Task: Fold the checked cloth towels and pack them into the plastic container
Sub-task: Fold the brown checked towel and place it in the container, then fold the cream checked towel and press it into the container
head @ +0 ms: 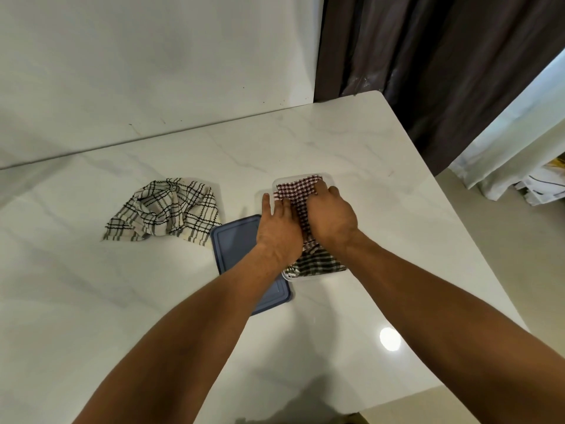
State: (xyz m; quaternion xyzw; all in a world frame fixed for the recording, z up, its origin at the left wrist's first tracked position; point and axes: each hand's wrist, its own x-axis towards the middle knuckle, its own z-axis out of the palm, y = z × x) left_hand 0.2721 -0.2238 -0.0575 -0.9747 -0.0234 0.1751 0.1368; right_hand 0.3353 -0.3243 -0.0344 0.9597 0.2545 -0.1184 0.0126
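past the dark checked towel [318, 264] in the plastic container [329, 178], my left hand [279, 232] presses the red checked towel [295, 188] down with flat fingers [286, 205], my right hand [331, 217] has fingers buried in it, grip i cannot tell; next, i judge, the crumpled cream towel [166, 209] on the worktop [382, 240] needs folding.

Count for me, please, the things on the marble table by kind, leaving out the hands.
Checked cloth towels: 3 (red-and-white towel, dark-and-white towel, crumpled cream-and-black towel)
Clear rectangular plastic container: 1
Blue rectangular plastic lid: 1
Total: 5
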